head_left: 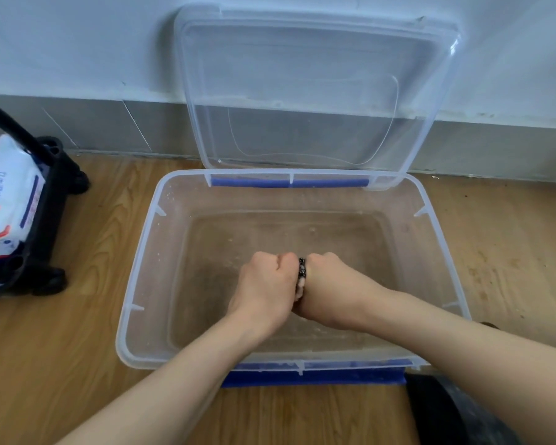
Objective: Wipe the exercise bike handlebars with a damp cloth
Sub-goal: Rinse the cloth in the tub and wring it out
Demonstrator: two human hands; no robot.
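Both hands are down inside the clear plastic storage bin (132,303) on the wood floor, fists pressed knuckle to knuckle over what looks like shallow water. The left hand (265,284) and right hand (329,284) are each curled tight, and only a sliver of something pale and dark — presumably the cloth (300,277) — peeks out between them, so it's bunched crosswise from fist to fist with both equally near. Looks like wringing, but I can't tell for sure.

No handlebars visible; the only bike-ish thing is a black frame (50,200) off to the left, so the cloth likely has to travel that way. The bin's lid (318,91) leans on the wall behind.
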